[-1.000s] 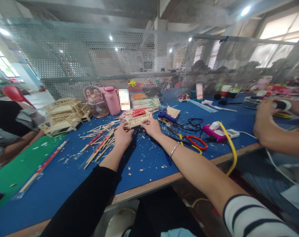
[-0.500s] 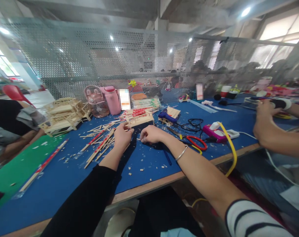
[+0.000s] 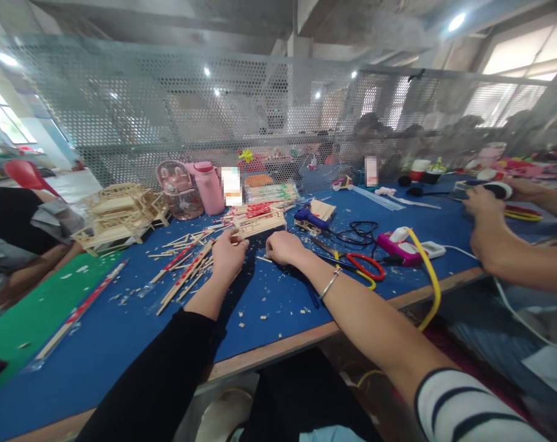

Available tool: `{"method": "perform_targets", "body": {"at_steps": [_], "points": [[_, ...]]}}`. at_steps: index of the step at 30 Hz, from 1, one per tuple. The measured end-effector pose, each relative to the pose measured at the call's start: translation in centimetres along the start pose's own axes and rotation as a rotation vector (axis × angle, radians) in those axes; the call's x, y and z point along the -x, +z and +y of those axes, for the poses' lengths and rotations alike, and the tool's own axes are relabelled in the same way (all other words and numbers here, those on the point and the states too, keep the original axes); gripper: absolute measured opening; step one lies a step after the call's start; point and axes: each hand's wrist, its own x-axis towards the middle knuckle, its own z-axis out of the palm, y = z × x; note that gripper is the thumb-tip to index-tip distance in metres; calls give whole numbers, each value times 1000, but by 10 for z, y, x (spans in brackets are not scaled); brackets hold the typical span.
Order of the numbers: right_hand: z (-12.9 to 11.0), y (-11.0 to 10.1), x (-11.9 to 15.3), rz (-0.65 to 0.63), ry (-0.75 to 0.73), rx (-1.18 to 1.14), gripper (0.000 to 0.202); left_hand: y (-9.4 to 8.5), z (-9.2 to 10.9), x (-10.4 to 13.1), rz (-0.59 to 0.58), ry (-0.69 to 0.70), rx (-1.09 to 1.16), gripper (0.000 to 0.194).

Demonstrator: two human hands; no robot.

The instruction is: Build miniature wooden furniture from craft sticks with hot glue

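Observation:
A small wooden stick structure point(image 3: 262, 224) stands on the blue table in front of me. My left hand point(image 3: 229, 253) is closed at its left end, fingers pinched on the structure's near corner. My right hand point(image 3: 283, 247) is closed beside the structure's right front; its fingertips are turned away and whatever they hold is hidden. A short loose stick point(image 3: 264, 259) lies on the table between my hands. Left of my left hand lies a pile of wooden sticks point(image 3: 186, 273), some in red wrapping. The blue glue gun point(image 3: 311, 217) rests on a flat stick piece to the right.
Red-handled scissors point(image 3: 365, 266), a black cable and a purple power strip point(image 3: 400, 247) lie to the right. Behind stand a pink bottle point(image 3: 209, 189) and a larger stick model point(image 3: 122, 215). Another person's hands point(image 3: 487, 212) work at far right; a person sits at left.
My right hand has moved slightly right and up, uncovering the short stick on the table. My left hand stays at the structure. The neighbour's hands at the right have shifted slightly.

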Motion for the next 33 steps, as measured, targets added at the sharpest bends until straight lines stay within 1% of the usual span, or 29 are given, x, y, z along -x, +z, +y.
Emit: {"method": "perform_targets", "body": {"at_steps": [1,3,4,7,8,10,12,14,16,19,21,23,28,33], "points": [[1,-1,-2,41,-18,-66,8,-1,1,1,8,1,-14,50],[4,-4,-6,118,-32,-313,13,-3,5,3,29,0,-41,49],[6,-5,-8,136,-13,-481,14,-4,6,4,36,-4,-50,49],[10,-7,-15,136,77,-970,12,-5,9,8,38,-12,-63,46],[10,-8,-16,144,91,-1080,9,-5,9,8,38,-15,-67,46],[11,-9,-16,182,88,-1208,3,-5,8,8,41,-40,-56,51],[11,-11,-15,216,89,-1256,3,-4,6,6,54,-82,-29,60],[10,-13,-14,209,100,-1242,2,-3,4,5,85,-101,-14,68],[8,-13,-12,163,110,-1217,4,-3,3,4,83,-55,-25,70],[7,-13,-12,91,138,-1253,6,-2,3,5,-11,63,-30,70],[7,-12,-13,69,151,-1272,6,-1,3,7,-55,97,-24,72],[7,-12,-14,74,152,-1228,6,0,4,8,-61,94,-27,73],[8,-12,-12,150,177,-1121,12,-1,7,11,-50,60,-53,76],[2,-13,-5,135,265,-1077,13,-4,14,15,-29,37,-68,72]]}}
